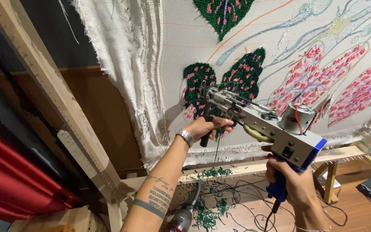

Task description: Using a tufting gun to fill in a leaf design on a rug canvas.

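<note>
My left hand [205,127] grips the front handle and my right hand [295,182] the blue grip of the tufting gun [258,120], which points up-left into the stretched cloth [185,38].

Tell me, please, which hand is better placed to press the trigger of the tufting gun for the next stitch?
Probably the right hand: it wraps the blue rear grip of the tufting gun, where a trigger would sit, though no trigger shows. The left hand holds the black front handle near the cloth, suited to steering.
</note>
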